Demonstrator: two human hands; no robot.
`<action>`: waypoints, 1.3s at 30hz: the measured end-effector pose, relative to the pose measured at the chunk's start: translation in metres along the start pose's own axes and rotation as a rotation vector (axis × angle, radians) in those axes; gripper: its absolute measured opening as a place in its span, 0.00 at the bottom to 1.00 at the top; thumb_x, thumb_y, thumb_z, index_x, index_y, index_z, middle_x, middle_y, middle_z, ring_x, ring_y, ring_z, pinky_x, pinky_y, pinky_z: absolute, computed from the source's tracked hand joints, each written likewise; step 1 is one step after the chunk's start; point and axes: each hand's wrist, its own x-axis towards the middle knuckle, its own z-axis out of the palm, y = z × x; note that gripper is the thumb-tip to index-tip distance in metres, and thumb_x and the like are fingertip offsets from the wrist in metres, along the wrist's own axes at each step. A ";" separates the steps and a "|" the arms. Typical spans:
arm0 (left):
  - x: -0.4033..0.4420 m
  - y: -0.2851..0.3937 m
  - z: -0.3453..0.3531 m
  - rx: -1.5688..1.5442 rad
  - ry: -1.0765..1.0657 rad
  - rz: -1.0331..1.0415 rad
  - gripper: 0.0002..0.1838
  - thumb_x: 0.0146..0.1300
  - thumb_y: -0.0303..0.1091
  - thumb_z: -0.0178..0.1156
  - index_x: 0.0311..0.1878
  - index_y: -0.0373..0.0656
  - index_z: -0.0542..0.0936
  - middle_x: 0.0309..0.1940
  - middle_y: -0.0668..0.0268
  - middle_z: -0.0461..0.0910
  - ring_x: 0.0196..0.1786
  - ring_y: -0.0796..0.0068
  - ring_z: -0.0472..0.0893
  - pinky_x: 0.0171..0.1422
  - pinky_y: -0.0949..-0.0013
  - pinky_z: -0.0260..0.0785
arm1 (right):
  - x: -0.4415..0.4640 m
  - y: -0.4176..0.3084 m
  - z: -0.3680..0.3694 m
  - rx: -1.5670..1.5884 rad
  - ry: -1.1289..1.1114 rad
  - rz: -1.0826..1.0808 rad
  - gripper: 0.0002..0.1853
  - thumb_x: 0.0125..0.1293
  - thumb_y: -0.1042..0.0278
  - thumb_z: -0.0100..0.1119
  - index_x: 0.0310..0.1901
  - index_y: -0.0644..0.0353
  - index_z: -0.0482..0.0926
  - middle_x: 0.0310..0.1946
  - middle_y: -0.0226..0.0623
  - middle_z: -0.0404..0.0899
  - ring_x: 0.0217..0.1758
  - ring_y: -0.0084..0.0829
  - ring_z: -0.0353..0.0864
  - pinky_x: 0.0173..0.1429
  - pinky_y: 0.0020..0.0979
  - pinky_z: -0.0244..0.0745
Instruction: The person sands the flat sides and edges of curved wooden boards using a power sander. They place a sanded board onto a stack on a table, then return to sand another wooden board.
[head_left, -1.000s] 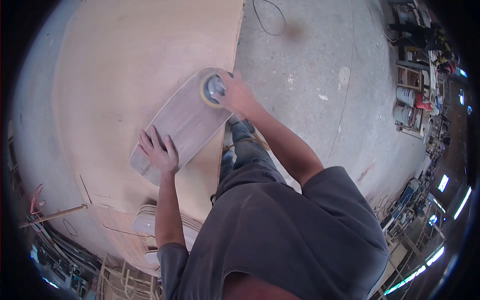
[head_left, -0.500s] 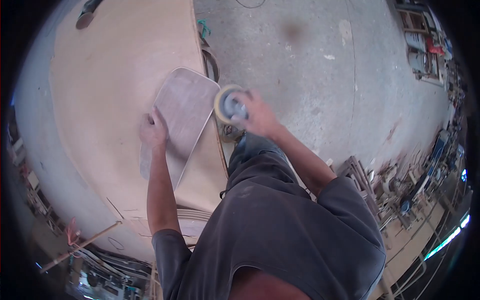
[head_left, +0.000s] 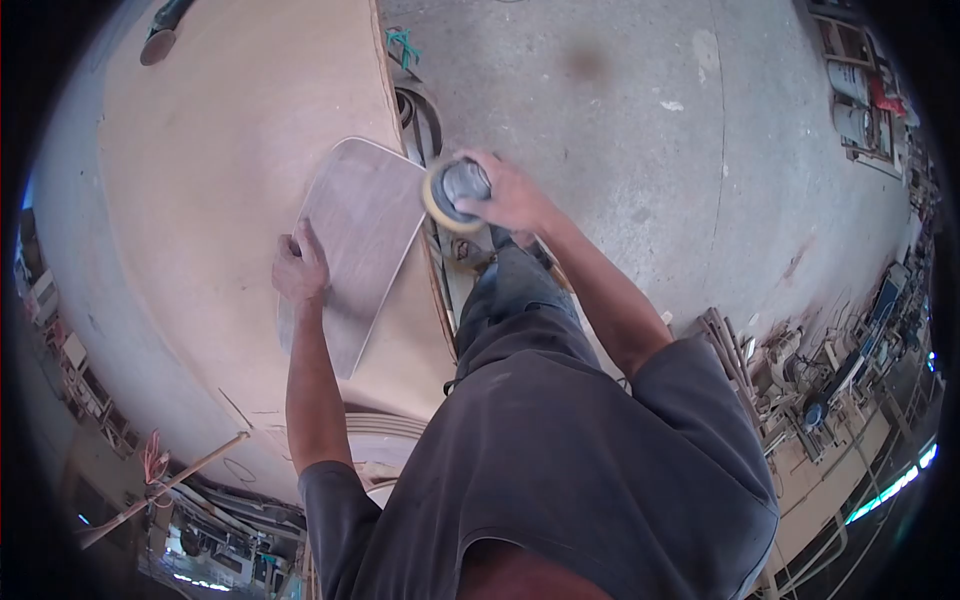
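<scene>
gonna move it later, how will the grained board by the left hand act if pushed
The board is probably stiff, given its unsagging outline. It would likely slide rather than roll, being broad and flat. Pushed outward, it might tip, since one corner reaches the edge of the tabletop.

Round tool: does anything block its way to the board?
Nothing visible stands between the round tool in the right hand and the board; whether they touch is unclear. The left hand is at the board's left edge.

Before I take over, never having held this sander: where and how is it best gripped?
Probably around its rounded grey top, coming from the right, as the right hand does; it's narrower than the yellow-edged pad, which lies toward the board.
</scene>
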 end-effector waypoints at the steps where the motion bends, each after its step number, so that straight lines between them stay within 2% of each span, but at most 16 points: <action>1: -0.004 -0.005 -0.003 0.020 0.001 0.057 0.35 0.67 0.69 0.55 0.26 0.41 0.74 0.21 0.54 0.78 0.29 0.46 0.78 0.38 0.45 0.68 | -0.020 -0.009 0.000 -0.030 -0.018 0.002 0.39 0.54 0.60 0.77 0.68 0.49 0.70 0.55 0.49 0.77 0.60 0.50 0.80 0.66 0.45 0.75; 3: -0.007 -0.013 -0.012 0.056 0.012 0.186 0.37 0.62 0.72 0.61 0.26 0.41 0.73 0.21 0.54 0.77 0.27 0.46 0.78 0.36 0.46 0.69 | -0.045 -0.022 0.001 -0.041 -0.012 -0.014 0.41 0.54 0.61 0.78 0.69 0.48 0.69 0.57 0.48 0.75 0.59 0.52 0.79 0.64 0.45 0.76; 6: -0.036 0.014 -0.045 0.119 -0.044 0.307 0.40 0.49 0.75 0.70 0.26 0.41 0.73 0.18 0.56 0.77 0.24 0.47 0.78 0.31 0.49 0.70 | -0.061 -0.046 0.004 -0.043 0.042 0.013 0.42 0.54 0.62 0.78 0.71 0.46 0.68 0.59 0.47 0.72 0.59 0.53 0.79 0.63 0.45 0.77; 7: -0.044 0.019 -0.052 0.138 -0.095 0.309 0.40 0.48 0.74 0.71 0.28 0.40 0.74 0.20 0.55 0.78 0.26 0.47 0.79 0.34 0.50 0.72 | -0.065 -0.055 0.004 -0.043 0.064 0.030 0.42 0.54 0.62 0.78 0.71 0.45 0.67 0.60 0.47 0.71 0.59 0.54 0.79 0.62 0.46 0.78; 10: -0.054 0.032 -0.073 0.177 -0.191 0.302 0.40 0.45 0.71 0.74 0.32 0.38 0.77 0.24 0.53 0.82 0.30 0.47 0.83 0.38 0.50 0.75 | -0.068 -0.091 -0.009 -0.101 0.096 -0.172 0.41 0.57 0.63 0.76 0.72 0.43 0.66 0.59 0.46 0.70 0.53 0.54 0.82 0.55 0.48 0.82; 13: -0.061 0.027 -0.090 0.047 -0.002 0.329 0.38 0.43 0.69 0.76 0.26 0.40 0.72 0.20 0.56 0.79 0.24 0.48 0.80 0.30 0.53 0.73 | -0.065 -0.116 -0.006 -0.143 0.098 -0.327 0.39 0.57 0.67 0.74 0.71 0.42 0.68 0.58 0.47 0.69 0.47 0.53 0.85 0.49 0.47 0.85; 15: -0.065 0.019 -0.083 0.128 0.035 0.397 0.34 0.47 0.64 0.77 0.28 0.41 0.73 0.22 0.56 0.80 0.25 0.48 0.81 0.31 0.53 0.74 | -0.065 -0.136 0.000 -0.138 0.095 -0.429 0.39 0.57 0.69 0.73 0.71 0.42 0.69 0.58 0.48 0.69 0.46 0.53 0.85 0.48 0.46 0.86; 16: -0.064 0.015 -0.081 0.171 0.050 0.439 0.32 0.49 0.61 0.78 0.28 0.41 0.74 0.22 0.56 0.81 0.25 0.48 0.81 0.32 0.53 0.74 | -0.063 -0.143 0.006 -0.156 0.110 -0.492 0.37 0.57 0.72 0.70 0.70 0.42 0.70 0.55 0.50 0.69 0.44 0.52 0.85 0.44 0.45 0.86; 19: -0.075 0.021 -0.081 0.114 -0.030 0.352 0.26 0.55 0.54 0.77 0.31 0.42 0.74 0.25 0.56 0.82 0.27 0.48 0.83 0.33 0.52 0.75 | -0.054 -0.158 0.022 -0.225 0.089 -0.572 0.35 0.59 0.73 0.66 0.69 0.41 0.71 0.52 0.51 0.68 0.42 0.52 0.85 0.43 0.45 0.85; 20: -0.079 0.024 -0.080 0.048 -0.028 0.386 0.22 0.58 0.48 0.75 0.34 0.43 0.74 0.23 0.56 0.82 0.27 0.47 0.83 0.32 0.52 0.75 | -0.052 -0.164 0.023 -0.239 0.062 -0.571 0.33 0.60 0.74 0.63 0.68 0.41 0.72 0.50 0.52 0.68 0.42 0.51 0.85 0.42 0.46 0.84; 23: -0.089 0.020 -0.074 -0.057 -0.089 0.367 0.22 0.59 0.48 0.75 0.35 0.43 0.73 0.20 0.55 0.80 0.25 0.47 0.83 0.30 0.52 0.74 | -0.045 -0.175 0.026 -0.317 0.024 -0.552 0.31 0.61 0.72 0.63 0.67 0.42 0.72 0.51 0.51 0.69 0.41 0.51 0.86 0.43 0.47 0.84; 26: -0.092 0.022 -0.073 0.009 -0.074 0.391 0.24 0.62 0.51 0.73 0.33 0.43 0.71 0.16 0.55 0.78 0.22 0.46 0.81 0.27 0.53 0.73 | -0.030 -0.174 0.029 -0.351 0.100 -0.567 0.30 0.62 0.69 0.64 0.67 0.42 0.72 0.52 0.51 0.69 0.41 0.50 0.86 0.43 0.46 0.84; 29: -0.092 0.025 -0.075 0.055 -0.057 0.397 0.26 0.62 0.53 0.73 0.32 0.43 0.69 0.15 0.54 0.77 0.21 0.46 0.80 0.26 0.53 0.72 | -0.011 -0.178 0.008 -0.261 0.111 -0.401 0.31 0.62 0.63 0.68 0.67 0.43 0.72 0.55 0.52 0.71 0.47 0.53 0.85 0.51 0.46 0.83; 32: -0.091 0.023 -0.077 0.066 -0.036 0.417 0.27 0.62 0.54 0.72 0.31 0.43 0.69 0.14 0.54 0.75 0.20 0.46 0.80 0.25 0.52 0.72 | 0.021 -0.150 0.001 0.022 0.124 -0.317 0.34 0.59 0.56 0.72 0.68 0.43 0.72 0.57 0.53 0.74 0.54 0.55 0.83 0.59 0.47 0.80; 35: -0.089 0.024 -0.075 0.062 -0.025 0.422 0.27 0.62 0.55 0.72 0.31 0.43 0.69 0.14 0.54 0.75 0.19 0.46 0.79 0.25 0.52 0.72 | 0.044 -0.120 -0.001 0.176 0.072 -0.279 0.38 0.56 0.52 0.74 0.68 0.43 0.71 0.58 0.55 0.75 0.59 0.57 0.80 0.65 0.48 0.76; 39: -0.088 0.023 -0.075 0.050 -0.009 0.427 0.27 0.62 0.55 0.72 0.31 0.43 0.69 0.15 0.54 0.76 0.20 0.46 0.80 0.25 0.52 0.72 | 0.014 -0.142 0.001 -0.028 0.144 -0.268 0.34 0.58 0.57 0.70 0.68 0.42 0.72 0.55 0.54 0.73 0.52 0.54 0.84 0.56 0.47 0.81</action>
